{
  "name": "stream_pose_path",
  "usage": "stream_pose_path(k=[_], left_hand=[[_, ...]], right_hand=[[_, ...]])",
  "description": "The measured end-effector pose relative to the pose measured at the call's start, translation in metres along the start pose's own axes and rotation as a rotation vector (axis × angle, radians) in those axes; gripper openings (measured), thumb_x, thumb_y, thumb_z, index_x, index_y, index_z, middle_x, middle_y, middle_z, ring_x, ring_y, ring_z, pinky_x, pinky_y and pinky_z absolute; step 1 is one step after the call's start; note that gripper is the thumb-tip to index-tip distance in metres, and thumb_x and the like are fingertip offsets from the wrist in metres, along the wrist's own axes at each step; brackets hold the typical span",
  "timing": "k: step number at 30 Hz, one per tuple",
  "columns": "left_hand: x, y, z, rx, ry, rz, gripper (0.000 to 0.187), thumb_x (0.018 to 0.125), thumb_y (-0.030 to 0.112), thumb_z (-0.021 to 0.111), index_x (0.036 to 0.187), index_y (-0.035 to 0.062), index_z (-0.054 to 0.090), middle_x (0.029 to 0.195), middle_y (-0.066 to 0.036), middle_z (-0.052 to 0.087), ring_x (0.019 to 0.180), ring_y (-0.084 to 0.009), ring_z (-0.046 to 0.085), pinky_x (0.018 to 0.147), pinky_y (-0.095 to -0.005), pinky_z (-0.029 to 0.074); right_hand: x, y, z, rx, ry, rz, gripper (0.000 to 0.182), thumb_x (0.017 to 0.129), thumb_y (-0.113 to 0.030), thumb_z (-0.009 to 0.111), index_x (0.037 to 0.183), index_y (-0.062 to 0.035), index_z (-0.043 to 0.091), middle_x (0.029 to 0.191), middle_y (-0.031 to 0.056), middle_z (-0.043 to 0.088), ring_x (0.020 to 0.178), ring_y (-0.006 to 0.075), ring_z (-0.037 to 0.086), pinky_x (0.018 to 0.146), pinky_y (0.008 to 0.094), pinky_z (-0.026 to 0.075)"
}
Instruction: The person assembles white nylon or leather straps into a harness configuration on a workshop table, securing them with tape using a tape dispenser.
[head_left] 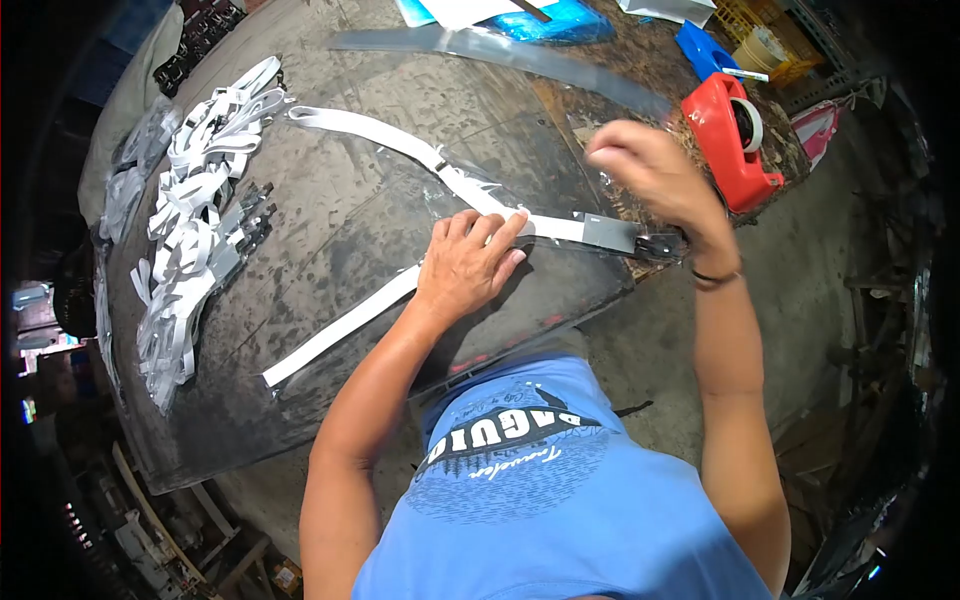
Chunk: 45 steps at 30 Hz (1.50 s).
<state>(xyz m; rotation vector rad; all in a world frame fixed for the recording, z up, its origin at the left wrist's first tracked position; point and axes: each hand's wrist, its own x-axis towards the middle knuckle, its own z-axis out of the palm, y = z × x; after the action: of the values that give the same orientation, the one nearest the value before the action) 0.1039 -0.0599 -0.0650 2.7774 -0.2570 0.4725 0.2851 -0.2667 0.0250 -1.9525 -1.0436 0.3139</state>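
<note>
My left hand (pixel 468 262) lies on a white strap (pixel 345 325) on the dark worktable, fingers spread over the place where its lengths meet. One length curves up to the left in a loop; another runs down to the left. Toward the right the strap reaches a grey card (pixel 609 233) and a black piece (pixel 660 246) in clear plastic at the table edge. My right hand (pixel 660 175) is raised above the card, near the red tape dispenser (pixel 730 140). Its fingers are curled together and blurred; whether anything is between them cannot be made out.
A pile of white straps (pixel 195 220) in clear plastic lies on the table's left side. A long clear plastic strip (pixel 520 62) stretches across the back. Blue packaging (pixel 560 22) and a blue holder (pixel 708 50) are behind. The table's near edge is by my body.
</note>
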Motion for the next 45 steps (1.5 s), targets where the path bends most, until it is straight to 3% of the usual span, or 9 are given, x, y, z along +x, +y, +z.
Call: stream_pose_path(k=[2, 6, 8, 14, 22, 27, 30, 35, 45], left_hand=[[-0.001, 0.0, 0.0, 0.041, -0.049, 0.025, 0.043, 0.089, 0.034, 0.065, 0.13, 0.0213, 0.059, 0.116, -0.005, 0.06, 0.111, -0.0286, 0.05, 0.087, -0.043, 0.04], [0.0, -0.003, 0.003, 0.043, -0.036, 0.043, 0.045, 0.088, 0.04, 0.065, 0.128, 0.0205, 0.06, 0.11, -0.005, 0.058, 0.107, -0.0283, 0.05, 0.088, -0.0426, 0.039], [-0.001, -0.004, 0.007, 0.073, -0.034, 0.051, 0.045, 0.087, 0.039, 0.066, 0.128, 0.0203, 0.06, 0.112, -0.006, 0.059, 0.108, -0.0296, 0.05, 0.088, -0.0434, 0.038], [0.002, 0.0, 0.001, 0.054, -0.043, 0.064, 0.046, 0.087, 0.037, 0.066, 0.13, 0.0204, 0.059, 0.116, -0.008, 0.058, 0.11, -0.0319, 0.049, 0.09, -0.0442, 0.038], [0.001, 0.001, -0.003, 0.096, -0.131, 0.051, 0.05, 0.088, 0.039, 0.064, 0.133, 0.0173, 0.056, 0.122, -0.012, 0.055, 0.113, -0.0332, 0.048, 0.094, -0.0459, 0.037], [0.002, 0.021, -0.013, 0.118, 0.047, -0.01, 0.064, 0.089, 0.043, 0.062, 0.14, 0.007, 0.047, 0.131, -0.018, 0.051, 0.123, -0.0369, 0.044, 0.101, -0.0494, 0.033], [-0.013, 0.042, -0.014, -0.066, 0.17, 0.015, 0.062, 0.09, 0.041, 0.062, 0.137, 0.0033, 0.049, 0.131, -0.019, 0.051, 0.12, -0.0364, 0.047, 0.1, -0.0481, 0.035], [-0.043, 0.067, -0.001, -0.266, 0.12, 0.059, 0.048, 0.088, 0.036, 0.066, 0.124, 0.0042, 0.061, 0.123, -0.018, 0.057, 0.1, -0.0307, 0.057, 0.085, -0.0408, 0.044], [-0.041, 0.066, 0.003, -0.342, 0.052, -0.022, 0.036, 0.088, 0.03, 0.066, 0.112, 0.0038, 0.066, 0.115, -0.016, 0.06, 0.088, -0.0292, 0.058, 0.078, -0.0391, 0.047]], right_hand=[[-0.034, -0.023, -0.042, 0.143, 0.158, 0.247, 0.019, 0.099, -0.021, 0.055, 0.096, -0.0042, 0.064, 0.077, -0.0023, 0.059, 0.065, 0.0037, 0.05, 0.057, 0.0219, 0.04], [-0.098, 0.004, -0.123, 0.19, 0.617, 0.007, 0.022, 0.098, -0.024, 0.06, 0.095, -0.0033, 0.065, 0.079, -0.0008, 0.059, 0.068, 0.0057, 0.054, 0.062, 0.0209, 0.045], [-0.115, 0.013, -0.148, 0.145, 0.802, 0.184, 0.018, 0.097, -0.021, 0.062, 0.094, -0.0035, 0.064, 0.081, -0.0001, 0.06, 0.071, 0.0071, 0.056, 0.066, 0.0223, 0.048], [-0.136, 0.079, -0.18, -0.124, 0.665, 0.64, 0.026, 0.093, -0.034, 0.064, 0.094, -0.008, 0.066, 0.082, -0.004, 0.059, 0.077, 0.0063, 0.054, 0.068, 0.0253, 0.047], [-0.091, 0.108, -0.174, -0.121, 0.32, 0.675, 0.028, 0.089, -0.027, 0.066, 0.087, 0.0004, 0.068, 0.081, 0.0046, 0.066, 0.075, 0.012, 0.057, 0.066, 0.0295, 0.044], [-0.08, 0.095, -0.178, -0.196, 0.423, 0.618, 0.023, 0.083, -0.021, 0.068, 0.08, 0.0023, 0.067, 0.074, 0.0048, 0.065, 0.068, 0.0137, 0.057, 0.063, 0.0301, 0.044], [-0.086, 0.079, -0.176, -0.303, 0.407, 0.653, 0.025, 0.082, -0.016, 0.07, 0.095, 0.0041, 0.066, 0.074, 0.0058, 0.064, 0.068, 0.0143, 0.057, 0.062, 0.0305, 0.045], [-0.117, 0.074, -0.158, 0.167, 0.663, 0.593, 0.06, 0.085, -0.012, 0.07, 0.138, -0.0027, 0.043, 0.081, 0.0028, 0.062, 0.071, 0.0098, 0.058, 0.064, 0.025, 0.047], [-0.131, 0.083, -0.137, 0.393, 0.753, 0.584, 0.066, 0.086, -0.005, 0.067, 0.143, -0.002, 0.035, 0.078, 0.0028, 0.06, 0.069, 0.0098, 0.057, 0.063, 0.0259, 0.048]])
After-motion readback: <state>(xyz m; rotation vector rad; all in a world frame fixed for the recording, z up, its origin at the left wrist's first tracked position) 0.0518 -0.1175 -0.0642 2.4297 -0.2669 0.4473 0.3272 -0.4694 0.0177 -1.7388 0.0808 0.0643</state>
